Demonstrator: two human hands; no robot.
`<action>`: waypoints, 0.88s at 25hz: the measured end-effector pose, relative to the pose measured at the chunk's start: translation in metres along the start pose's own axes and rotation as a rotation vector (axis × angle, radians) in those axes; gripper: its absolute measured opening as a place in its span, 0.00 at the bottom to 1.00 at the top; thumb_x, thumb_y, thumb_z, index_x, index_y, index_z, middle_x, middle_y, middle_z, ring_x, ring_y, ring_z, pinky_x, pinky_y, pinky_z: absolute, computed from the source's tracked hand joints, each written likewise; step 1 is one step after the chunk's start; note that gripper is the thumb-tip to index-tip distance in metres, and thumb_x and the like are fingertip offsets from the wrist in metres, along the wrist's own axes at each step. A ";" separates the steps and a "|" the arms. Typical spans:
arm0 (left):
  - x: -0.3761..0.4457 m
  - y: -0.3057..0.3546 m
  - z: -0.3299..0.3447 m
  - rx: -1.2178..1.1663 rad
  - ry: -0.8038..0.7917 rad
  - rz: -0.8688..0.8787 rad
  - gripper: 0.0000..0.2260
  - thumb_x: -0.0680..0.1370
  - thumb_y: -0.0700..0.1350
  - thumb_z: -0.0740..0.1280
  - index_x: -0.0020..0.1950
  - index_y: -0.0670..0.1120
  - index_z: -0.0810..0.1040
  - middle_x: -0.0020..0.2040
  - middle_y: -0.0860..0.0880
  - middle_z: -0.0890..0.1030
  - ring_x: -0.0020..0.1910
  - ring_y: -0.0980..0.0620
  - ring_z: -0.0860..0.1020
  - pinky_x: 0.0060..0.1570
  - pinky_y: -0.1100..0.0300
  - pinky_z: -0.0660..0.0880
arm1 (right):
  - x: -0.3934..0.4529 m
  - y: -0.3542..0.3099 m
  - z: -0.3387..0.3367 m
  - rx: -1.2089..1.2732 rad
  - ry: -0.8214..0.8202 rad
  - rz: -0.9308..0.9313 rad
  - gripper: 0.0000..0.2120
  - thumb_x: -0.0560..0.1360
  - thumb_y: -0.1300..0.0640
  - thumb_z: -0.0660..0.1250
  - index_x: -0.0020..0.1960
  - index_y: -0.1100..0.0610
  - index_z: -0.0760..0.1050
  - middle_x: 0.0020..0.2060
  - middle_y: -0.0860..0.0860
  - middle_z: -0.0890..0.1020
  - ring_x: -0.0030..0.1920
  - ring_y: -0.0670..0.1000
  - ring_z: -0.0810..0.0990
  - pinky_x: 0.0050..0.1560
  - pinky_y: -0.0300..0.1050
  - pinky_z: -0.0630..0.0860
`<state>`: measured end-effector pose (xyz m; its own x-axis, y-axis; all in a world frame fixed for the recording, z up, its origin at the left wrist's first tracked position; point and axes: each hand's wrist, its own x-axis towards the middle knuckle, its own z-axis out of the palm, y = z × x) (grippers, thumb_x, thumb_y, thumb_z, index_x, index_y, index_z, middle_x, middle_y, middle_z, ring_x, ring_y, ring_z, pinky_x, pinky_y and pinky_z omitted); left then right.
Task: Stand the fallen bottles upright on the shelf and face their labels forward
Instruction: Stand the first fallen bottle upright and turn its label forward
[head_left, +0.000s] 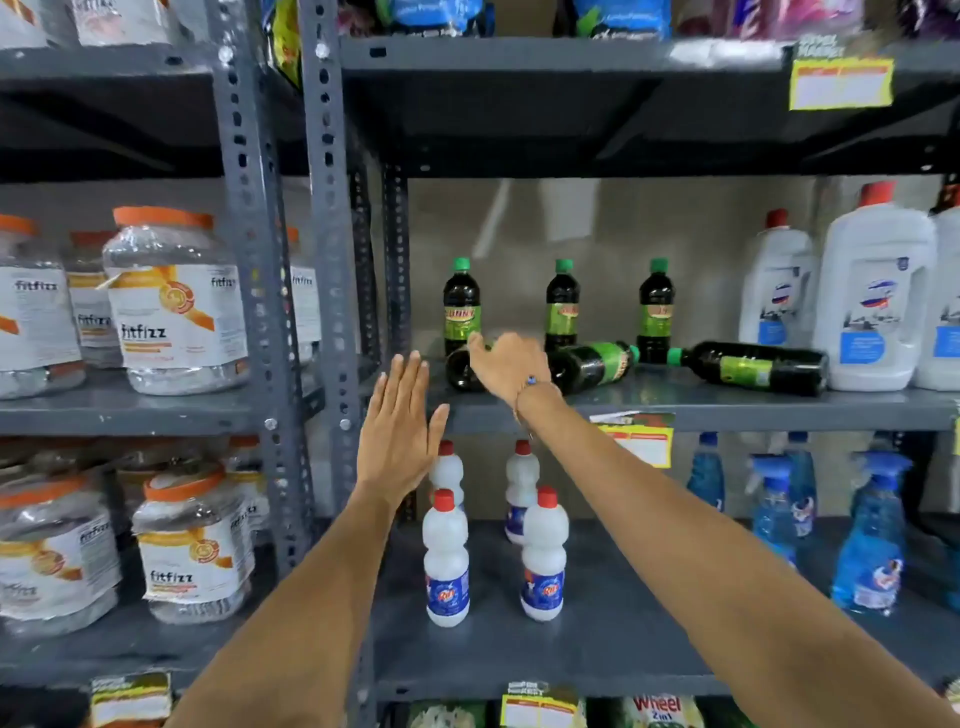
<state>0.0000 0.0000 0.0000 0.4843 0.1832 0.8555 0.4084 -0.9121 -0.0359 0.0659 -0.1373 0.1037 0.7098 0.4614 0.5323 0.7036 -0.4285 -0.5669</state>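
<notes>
Head view: middle shelf (727, 402) carries three upright dark bottles (562, 304) at the back, green caps up. Three fallen bottles lie in front: rightmost (753, 366) long axis left-right, cap left; middle (592, 364) cap right; leftmost (460, 371) base toward camera (mostly hidden). Right hand (506, 364) covers it, grip unclear. Left hand (397, 431) flat, fingers spread, empty.

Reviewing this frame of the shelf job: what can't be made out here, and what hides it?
Head view only:
- Leftmost fallen bottle: mostly covered by the right hand, so grip and label facing are unclear.
- Middle fallen bottle: base hidden behind the right wrist.
- Labels on the three standing dark bottles: text too small and blurred to read.
- Yellow price tag: blurred.
- White jug: cut off by the right edge.
</notes>
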 end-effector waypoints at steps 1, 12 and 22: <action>-0.002 -0.006 0.004 -0.004 0.030 0.002 0.28 0.82 0.56 0.45 0.73 0.38 0.64 0.74 0.42 0.65 0.75 0.45 0.60 0.74 0.55 0.48 | 0.012 -0.005 0.011 -0.010 -0.066 0.080 0.28 0.79 0.41 0.53 0.50 0.65 0.78 0.53 0.63 0.81 0.56 0.62 0.79 0.50 0.47 0.73; -0.013 -0.022 0.018 0.083 0.188 0.076 0.19 0.80 0.51 0.54 0.57 0.40 0.76 0.54 0.42 0.80 0.52 0.42 0.78 0.59 0.52 0.65 | 0.056 -0.018 0.031 -0.174 -0.260 0.334 0.34 0.72 0.33 0.59 0.67 0.57 0.71 0.64 0.56 0.77 0.61 0.57 0.77 0.54 0.45 0.73; -0.013 -0.024 0.022 0.062 0.233 0.082 0.18 0.80 0.51 0.55 0.55 0.40 0.76 0.53 0.42 0.80 0.51 0.43 0.78 0.58 0.51 0.66 | 0.072 -0.044 0.021 -0.295 -0.565 0.169 0.22 0.76 0.43 0.63 0.61 0.59 0.70 0.48 0.57 0.77 0.45 0.55 0.77 0.48 0.47 0.75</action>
<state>0.0009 0.0274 -0.0212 0.3287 0.0135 0.9443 0.4256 -0.8947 -0.1353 0.0849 -0.0688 0.1538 0.7409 0.6715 -0.0065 0.6209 -0.6887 -0.3745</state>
